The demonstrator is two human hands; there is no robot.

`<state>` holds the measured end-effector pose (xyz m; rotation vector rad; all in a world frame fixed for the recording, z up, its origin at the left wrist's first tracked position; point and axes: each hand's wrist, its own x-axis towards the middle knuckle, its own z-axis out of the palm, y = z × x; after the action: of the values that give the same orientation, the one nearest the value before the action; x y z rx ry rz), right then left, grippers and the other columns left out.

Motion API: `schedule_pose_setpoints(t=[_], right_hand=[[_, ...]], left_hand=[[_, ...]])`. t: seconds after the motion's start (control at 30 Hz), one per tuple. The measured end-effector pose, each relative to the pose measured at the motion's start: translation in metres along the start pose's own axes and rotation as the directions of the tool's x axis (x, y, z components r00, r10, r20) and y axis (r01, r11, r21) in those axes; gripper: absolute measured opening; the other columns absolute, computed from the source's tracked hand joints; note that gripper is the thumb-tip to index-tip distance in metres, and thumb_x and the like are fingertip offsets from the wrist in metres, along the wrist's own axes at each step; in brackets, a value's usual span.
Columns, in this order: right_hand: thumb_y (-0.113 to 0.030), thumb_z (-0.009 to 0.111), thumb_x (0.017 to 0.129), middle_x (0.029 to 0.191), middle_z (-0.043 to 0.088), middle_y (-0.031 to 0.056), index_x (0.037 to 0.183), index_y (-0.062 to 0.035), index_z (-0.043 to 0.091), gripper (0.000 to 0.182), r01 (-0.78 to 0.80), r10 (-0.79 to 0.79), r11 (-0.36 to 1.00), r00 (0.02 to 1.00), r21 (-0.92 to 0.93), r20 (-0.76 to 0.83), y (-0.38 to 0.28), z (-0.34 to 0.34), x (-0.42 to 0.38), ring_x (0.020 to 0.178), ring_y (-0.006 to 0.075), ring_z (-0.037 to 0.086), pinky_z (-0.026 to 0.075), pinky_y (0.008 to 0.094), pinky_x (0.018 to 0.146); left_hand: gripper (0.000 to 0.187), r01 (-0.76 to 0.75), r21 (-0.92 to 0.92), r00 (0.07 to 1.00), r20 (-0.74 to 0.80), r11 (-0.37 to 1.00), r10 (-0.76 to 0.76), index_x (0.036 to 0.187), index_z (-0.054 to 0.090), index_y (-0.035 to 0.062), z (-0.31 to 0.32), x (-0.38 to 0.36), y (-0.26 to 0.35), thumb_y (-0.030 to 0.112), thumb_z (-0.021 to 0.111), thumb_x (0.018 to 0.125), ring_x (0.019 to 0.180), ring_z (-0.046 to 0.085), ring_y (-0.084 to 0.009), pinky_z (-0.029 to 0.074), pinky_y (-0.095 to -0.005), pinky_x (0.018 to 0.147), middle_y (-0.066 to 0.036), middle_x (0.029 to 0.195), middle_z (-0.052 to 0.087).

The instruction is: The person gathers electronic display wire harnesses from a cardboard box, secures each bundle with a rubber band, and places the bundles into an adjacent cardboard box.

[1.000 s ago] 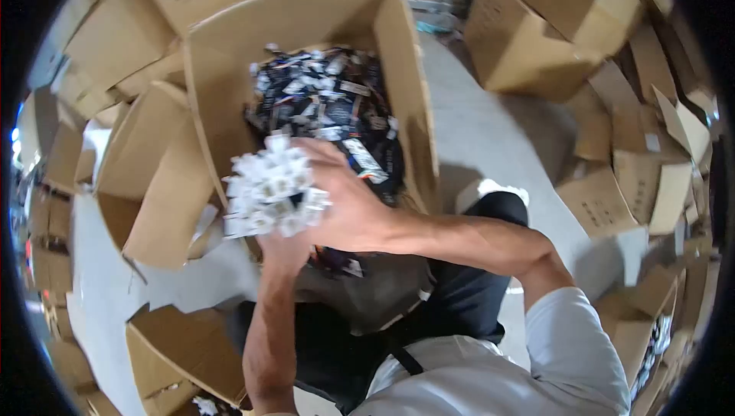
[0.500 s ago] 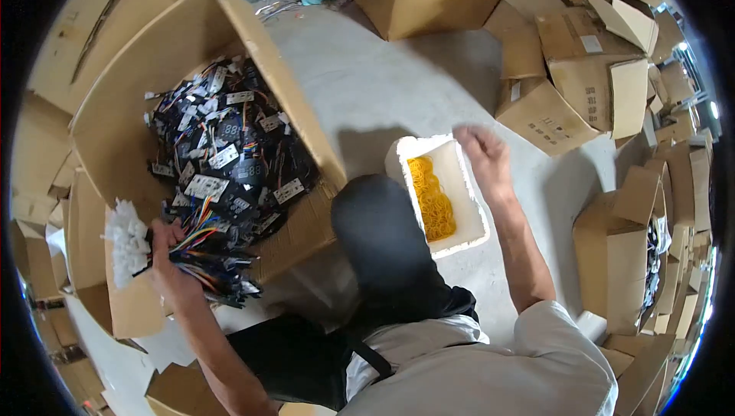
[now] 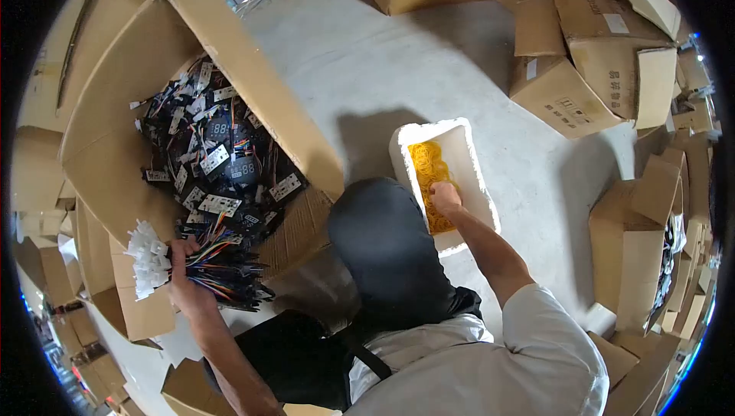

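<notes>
My left hand (image 3: 186,278) is closed around a bundle of wire harnesses (image 3: 222,266). Its white plastic connectors (image 3: 148,260) stick out to the left, and coloured wires with dark ends fan out to the right. The bundle is at the near edge of a large carton (image 3: 260,113) full of black circuit boards (image 3: 210,159) with white labels and wires. My right hand (image 3: 445,197) reaches into a white foam box (image 3: 481,167), its fingers closed at the pile of yellow rubber bands (image 3: 426,159). The fingertips are partly hidden.
My bent knee (image 3: 383,224) is between the large carton and the foam box. Open cardboard boxes (image 3: 566,94) stand at the upper right, and another open carton (image 3: 632,240) is on the right. Grey concrete floor (image 3: 344,56) lies beyond the foam box.
My right hand has moved from beyond the foam box's right rim down and left into the rubber bands. My left hand still holds the wire harness bundle, slightly farther right in view.
</notes>
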<state>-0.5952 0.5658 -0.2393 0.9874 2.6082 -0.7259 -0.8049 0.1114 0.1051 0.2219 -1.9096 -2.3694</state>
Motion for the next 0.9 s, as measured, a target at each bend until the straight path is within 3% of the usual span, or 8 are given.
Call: schedule_pose_setpoints(t=[0.13,0.33,0.4,0.47,0.63,0.7,0.83,0.9], right_hand=[[-0.016,0.065,0.083,0.091,0.071,0.0186,0.093,-0.0053,0.073,0.016,-0.067,0.069,0.991,0.998,0.113,-0.01,0.015,0.002,0.001,0.091,0.0354,0.068,0.053,0.0442,0.083],[-0.022,0.066,0.083,0.083,0.07,0.0191,0.088,-0.0029,0.073,0.021,0.104,-0.075,0.953,0.991,0.285,-0.11,0.013,-0.049,-0.036,0.08,0.0339,0.07,0.054,0.0417,0.073],[-0.025,0.068,0.085,0.082,0.071,0.0169,0.09,-0.0039,0.073,0.023,0.004,0.017,0.933,0.998,0.359,-0.055,0.017,-0.056,-0.043,0.075,0.0275,0.072,0.055,0.0385,0.069],[-0.025,0.067,0.085,0.079,0.072,0.0154,0.089,-0.0029,0.073,0.023,0.015,0.017,0.942,0.996,0.335,-0.093,0.005,-0.082,-0.058,0.073,0.0239,0.072,0.055,0.0369,0.068],[-0.021,0.064,0.087,0.075,0.071,0.0165,0.091,0.0007,0.073,0.024,0.125,-0.087,0.927,0.989,0.353,-0.121,-0.013,-0.142,-0.056,0.067,0.0204,0.069,0.054,0.0352,0.064],[-0.017,0.063,0.09,0.071,0.069,0.0099,0.091,0.0034,0.07,0.022,0.06,-0.026,0.867,0.997,0.494,-0.075,-0.046,-0.193,-0.058,0.063,0.0149,0.065,0.052,0.0305,0.059],[-0.013,0.06,0.094,0.075,0.064,0.0038,0.095,0.0011,0.068,0.016,0.511,-0.358,0.73,0.851,0.453,-0.384,-0.172,-0.285,-0.067,0.064,0.0093,0.059,0.05,0.0259,0.059],[-0.011,0.062,0.093,0.074,0.063,0.0018,0.096,0.0004,0.068,0.014,0.589,-0.468,0.657,0.808,0.47,-0.358,-0.262,-0.311,-0.097,0.067,0.0084,0.058,0.049,0.025,0.061]], left_hand=[[0.012,-0.069,0.068,0.997,0.042,0.995,0.067,0.088,0.055,0.0017,-0.001,-0.004,0.002,0.005,0.065,0.094,0.08,0.051,-0.0203,0.045,-0.0374,0.087,-0.006,0.081,0.052],[0.012,-0.046,-0.017,0.999,0.019,0.999,0.047,0.09,0.054,0.001,-0.002,-0.008,0.007,0.003,0.065,0.093,0.08,0.052,-0.0202,0.045,-0.0368,0.084,-0.006,0.081,0.053],[0.012,-0.061,0.0,0.998,0.015,0.998,0.061,0.091,0.053,0.0008,-0.004,-0.008,0.008,0.003,0.065,0.093,0.079,0.052,-0.0201,0.045,-0.0363,0.083,-0.006,0.081,0.053],[0.011,-0.084,-0.036,0.989,0.118,0.996,0.087,0.091,0.054,0.0003,-0.005,-0.009,0.01,0.002,0.065,0.092,0.078,0.053,-0.0198,0.045,-0.0356,0.083,-0.006,0.08,0.053],[0.01,-0.074,-0.079,0.994,0.07,0.994,0.08,0.088,0.058,0.001,-0.005,-0.011,0.017,0.003,0.067,0.09,0.079,0.057,-0.0197,0.046,-0.0358,0.084,-0.007,0.081,0.057],[0.011,-0.073,0.006,0.995,0.075,0.997,0.072,0.09,0.06,0.0009,-0.007,-0.013,0.022,0.004,0.07,0.088,0.082,0.06,-0.0203,0.048,-0.0365,0.088,-0.008,0.083,0.06],[0.016,0.072,-0.184,0.994,0.089,0.98,-0.056,0.097,0.062,-0.0006,-0.001,-0.019,0.024,-0.002,0.07,0.084,0.083,0.065,-0.0222,0.053,-0.0366,0.082,-0.009,0.086,0.066],[0.022,0.086,-0.144,0.981,0.186,0.986,-0.059,0.104,0.063,-0.0018,-0.002,-0.019,0.02,-0.001,0.071,0.084,0.081,0.066,-0.0201,0.053,-0.0339,0.08,-0.012,0.093,0.07]])
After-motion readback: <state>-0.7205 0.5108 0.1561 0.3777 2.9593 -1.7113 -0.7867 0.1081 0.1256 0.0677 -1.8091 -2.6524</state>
